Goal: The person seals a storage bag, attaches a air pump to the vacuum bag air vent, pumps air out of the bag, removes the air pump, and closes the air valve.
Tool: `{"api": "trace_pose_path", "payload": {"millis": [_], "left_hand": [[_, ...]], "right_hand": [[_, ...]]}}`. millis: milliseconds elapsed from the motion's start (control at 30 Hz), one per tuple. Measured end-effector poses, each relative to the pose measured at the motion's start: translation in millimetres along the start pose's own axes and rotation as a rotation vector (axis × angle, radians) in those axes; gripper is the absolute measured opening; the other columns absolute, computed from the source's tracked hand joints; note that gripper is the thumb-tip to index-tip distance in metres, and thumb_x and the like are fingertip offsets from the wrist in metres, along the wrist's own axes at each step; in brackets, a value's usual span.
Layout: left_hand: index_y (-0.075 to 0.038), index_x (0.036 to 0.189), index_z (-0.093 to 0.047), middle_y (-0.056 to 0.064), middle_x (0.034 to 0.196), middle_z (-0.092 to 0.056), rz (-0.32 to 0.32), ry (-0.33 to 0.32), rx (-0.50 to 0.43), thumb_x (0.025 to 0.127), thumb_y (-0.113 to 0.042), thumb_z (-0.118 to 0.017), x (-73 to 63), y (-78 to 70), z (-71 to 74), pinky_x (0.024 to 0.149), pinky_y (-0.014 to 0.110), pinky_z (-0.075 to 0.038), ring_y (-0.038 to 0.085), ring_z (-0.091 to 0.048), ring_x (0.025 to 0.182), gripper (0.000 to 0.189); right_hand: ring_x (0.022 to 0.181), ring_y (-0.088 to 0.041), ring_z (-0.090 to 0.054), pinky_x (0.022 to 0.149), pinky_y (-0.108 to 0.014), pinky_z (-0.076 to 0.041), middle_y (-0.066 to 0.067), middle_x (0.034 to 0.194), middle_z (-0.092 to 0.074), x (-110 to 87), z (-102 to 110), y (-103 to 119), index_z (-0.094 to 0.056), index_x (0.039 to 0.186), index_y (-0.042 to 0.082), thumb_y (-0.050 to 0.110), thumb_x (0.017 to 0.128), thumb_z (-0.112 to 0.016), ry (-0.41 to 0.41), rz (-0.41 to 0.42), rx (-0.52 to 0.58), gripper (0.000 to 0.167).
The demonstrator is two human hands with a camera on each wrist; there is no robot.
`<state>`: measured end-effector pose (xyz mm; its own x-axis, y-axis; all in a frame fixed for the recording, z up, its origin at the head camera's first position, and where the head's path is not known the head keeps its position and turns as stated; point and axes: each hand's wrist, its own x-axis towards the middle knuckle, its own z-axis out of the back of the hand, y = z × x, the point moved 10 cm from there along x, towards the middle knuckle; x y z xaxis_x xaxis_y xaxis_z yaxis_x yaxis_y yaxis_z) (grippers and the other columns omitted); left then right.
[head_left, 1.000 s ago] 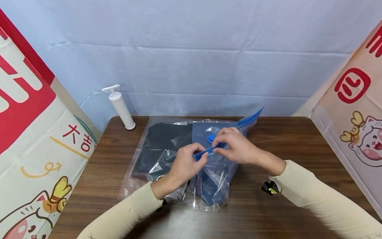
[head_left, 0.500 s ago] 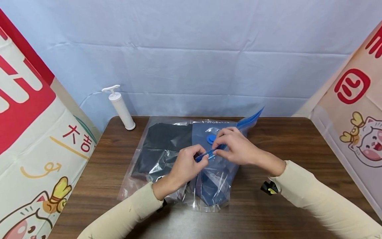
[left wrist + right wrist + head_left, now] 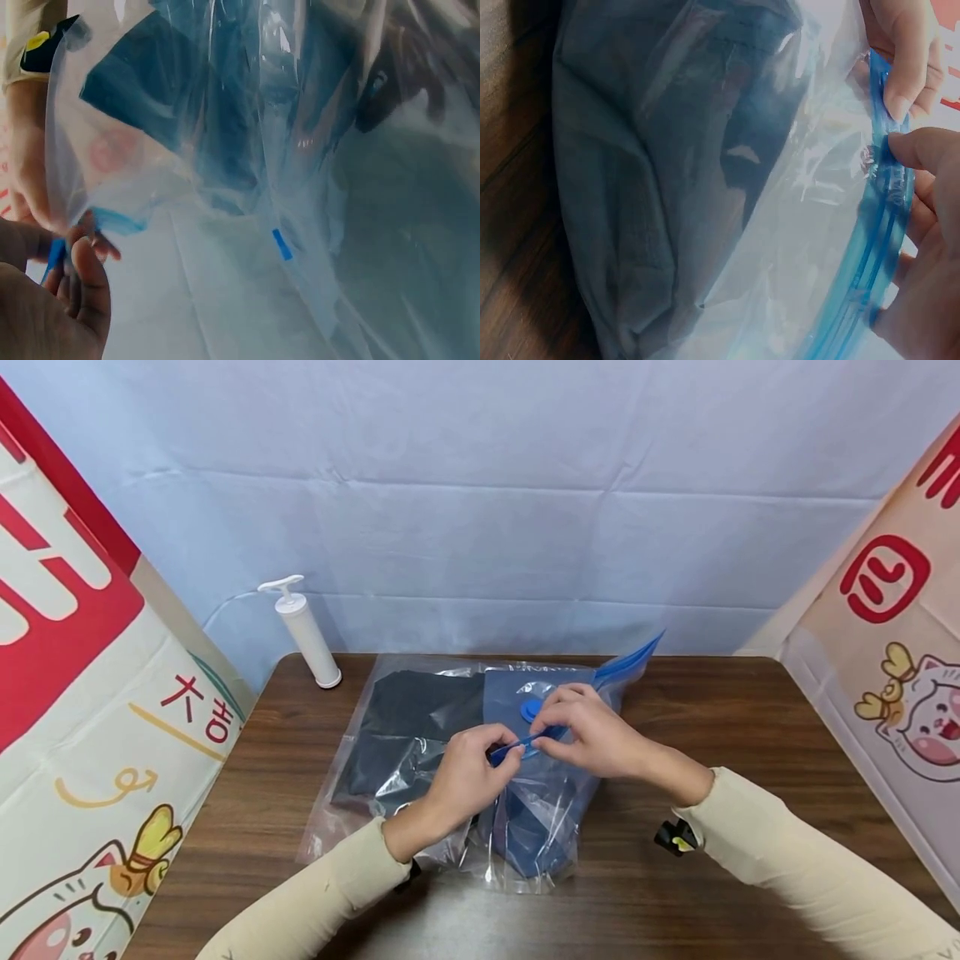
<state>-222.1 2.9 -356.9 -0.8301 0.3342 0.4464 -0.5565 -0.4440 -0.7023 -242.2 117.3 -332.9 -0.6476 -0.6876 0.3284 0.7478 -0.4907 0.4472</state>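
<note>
A clear plastic vacuum storage bag point(image 3: 322, 818) lies on the table with folded dark cloth point(image 3: 420, 706) and blue-grey cloth point(image 3: 532, 835) inside. Its blue zip seal point(image 3: 892, 187) is lifted off the cloth toward me. My left hand point(image 3: 468, 772) pinches the seal between thumb and fingers at its near end. Close beside it, my right hand point(image 3: 596, 735) pinches the same seal, thumb against the strip in the right wrist view. The far end of the strip sticks up past the right hand. A round blue valve point(image 3: 530, 709) shows just behind the right fingers.
A white hand pump point(image 3: 309, 639) with a T-shaped handle stands at the table's back left corner, a thin tube trailing behind it. The brown wooden table point(image 3: 712, 735) meets a pale blue cloth backdrop point(image 3: 480, 543). Printed banners point(image 3: 180, 727) hang on both sides.
Over the last second my left hand has shifted very slightly right along the seal. The right hand keeps its pinch in nearly the same spot. The bag lies almost unchanged.
</note>
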Motion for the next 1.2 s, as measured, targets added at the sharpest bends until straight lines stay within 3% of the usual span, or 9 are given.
{"api": "trace_pose_path", "payload": {"millis": [167, 333, 467, 700, 1000, 1200], "left_hand": [[-0.008, 0.085, -0.073, -0.002, 0.074, -0.064, -0.018, -0.028, 0.0, 0.091, -0.003, -0.068, -1.1, -1.4, 0.8, 0.052, 0.021, -0.042, 0.004, -0.047, 0.054, 0.009], [-0.01, 0.083, -0.07, -0.005, 0.067, -0.059, 0.015, -0.05, 0.005, 0.089, -0.007, -0.073, -2.7, 4.9, 4.8, 0.052, 0.022, -0.044, 0.003, -0.047, 0.052, 0.008], [-0.01, 0.083, -0.069, -0.006, 0.063, -0.056, 0.046, -0.041, -0.006, 0.089, -0.006, -0.073, -5.2, 9.1, 5.2, 0.05, 0.022, -0.044, 0.002, -0.047, 0.05, 0.009], [-0.009, 0.084, -0.071, -0.003, 0.067, -0.056, 0.018, -0.029, 0.022, 0.092, -0.005, -0.071, -5.5, 5.6, 3.3, 0.049, 0.022, -0.041, 0.002, -0.045, 0.051, 0.009], [-0.01, 0.084, -0.068, -0.002, 0.074, -0.061, -0.011, -0.021, 0.037, 0.092, -0.003, -0.069, -4.7, 3.7, 2.5, 0.057, 0.024, -0.046, 0.006, -0.052, 0.06, 0.011], [-0.011, 0.09, -0.069, -0.001, 0.08, -0.063, 0.039, 0.005, 0.055, 0.092, -0.011, -0.07, -0.6, 8.5, -0.1, 0.056, 0.024, -0.045, 0.007, -0.052, 0.06, 0.002]], "right_hand": [[0.101, -0.02, -0.058, 0.106, -0.06, -0.03, 0.006, 0.093, -0.067, -2.9, 0.6, 2.1, -0.078, 0.092, 0.016, 0.011, 0.091, -0.077, -0.027, 0.015, -0.018, 0.005], [0.097, -0.018, -0.06, 0.106, -0.058, -0.031, 0.005, 0.095, -0.068, -3.1, 2.5, -2.6, -0.079, 0.094, 0.016, 0.013, 0.089, -0.08, -0.037, -0.042, -0.031, 0.006], [0.098, -0.019, -0.062, 0.107, -0.058, -0.03, 0.004, 0.096, -0.069, -3.9, 0.8, -8.2, -0.079, 0.096, 0.017, 0.012, 0.088, -0.081, -0.023, -0.075, -0.028, 0.009], [0.104, -0.023, -0.062, 0.11, -0.058, -0.029, 0.002, 0.1, -0.071, -6.1, -0.9, -15.6, -0.075, 0.096, 0.015, 0.012, 0.089, -0.08, -0.003, -0.121, -0.029, 0.009], [0.101, -0.022, -0.062, 0.107, -0.062, -0.029, 0.001, 0.097, -0.07, -7.4, -0.9, -7.1, -0.074, 0.093, 0.01, 0.011, 0.094, -0.074, -0.028, -0.044, -0.062, 0.002], [0.1, -0.021, -0.062, 0.107, -0.061, -0.03, 0.002, 0.096, -0.07, -7.2, -0.2, -9.9, -0.074, 0.093, 0.012, 0.01, 0.09, -0.078, -0.046, -0.073, -0.094, 0.005]]}}
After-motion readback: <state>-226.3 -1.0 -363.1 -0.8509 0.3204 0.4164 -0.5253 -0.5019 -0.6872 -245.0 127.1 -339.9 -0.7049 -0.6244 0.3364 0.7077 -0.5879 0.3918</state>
